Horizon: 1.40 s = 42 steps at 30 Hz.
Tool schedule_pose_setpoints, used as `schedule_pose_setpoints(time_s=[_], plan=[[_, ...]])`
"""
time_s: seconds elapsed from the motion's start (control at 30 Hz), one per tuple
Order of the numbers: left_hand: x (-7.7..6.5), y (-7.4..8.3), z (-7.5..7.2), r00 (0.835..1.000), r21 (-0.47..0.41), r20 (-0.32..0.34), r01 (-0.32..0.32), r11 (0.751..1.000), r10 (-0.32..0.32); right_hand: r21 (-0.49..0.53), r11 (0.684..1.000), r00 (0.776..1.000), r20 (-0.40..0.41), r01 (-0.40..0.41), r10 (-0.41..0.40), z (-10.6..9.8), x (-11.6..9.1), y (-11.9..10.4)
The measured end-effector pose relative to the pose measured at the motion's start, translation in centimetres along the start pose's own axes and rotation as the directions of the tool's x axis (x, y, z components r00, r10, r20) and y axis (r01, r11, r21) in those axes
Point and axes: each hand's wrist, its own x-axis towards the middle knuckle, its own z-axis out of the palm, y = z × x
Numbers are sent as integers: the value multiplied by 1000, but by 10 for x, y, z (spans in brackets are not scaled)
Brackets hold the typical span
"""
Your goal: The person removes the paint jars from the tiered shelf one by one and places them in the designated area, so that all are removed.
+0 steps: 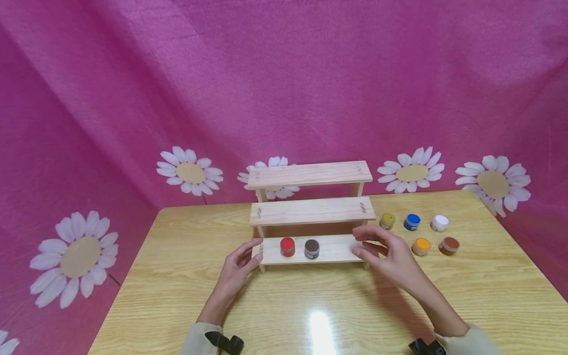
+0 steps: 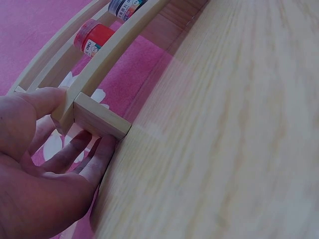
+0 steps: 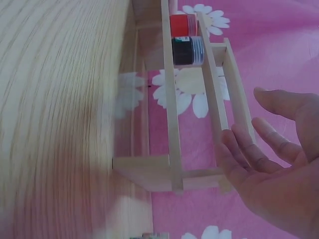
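Observation:
A three-step wooden rack [image 1: 312, 211] stands on the table. On its lowest step sit a red paint jar [image 1: 287, 246] and a dark paint jar [image 1: 312, 249], side by side. My left hand [image 1: 237, 271] holds the left end of that step; in the left wrist view its thumb [image 2: 47, 102] lies at the step's end and the fingers bend around by the side leg [image 2: 99, 117]. Over the right end of the same step hovers my right hand [image 1: 397, 259]. In the right wrist view its fingers [image 3: 259, 154] are loosely bent, thumb apart, with nothing between them.
To the rack's right stand several more jars: olive-yellow [image 1: 387, 221], blue [image 1: 412, 222], white [image 1: 440, 223], orange [image 1: 421, 246] and reddish-brown [image 1: 449, 245]. A pink cloth [image 1: 284, 88] with daisies hangs behind the wooden table [image 1: 266, 305].

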Motion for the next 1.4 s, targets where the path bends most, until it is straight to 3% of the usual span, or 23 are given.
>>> schedule_pose_setpoints(time_s=[0.6, 1.03, 1.4], plan=[[0, -2, -1, 1000, -3, 1, 9, 1000, -9, 176, 984, 998, 60, -18, 8, 48, 20, 4], [2, 1, 0, 1000, 3, -2, -2, 1000, 2, 103, 995, 997, 76, -11, 3, 73, 24, 11], [0, 1, -1, 1000, 0, 0, 5, 1000, -5, 10, 1000, 998, 50, -24, 24, 83, 20, 12]])
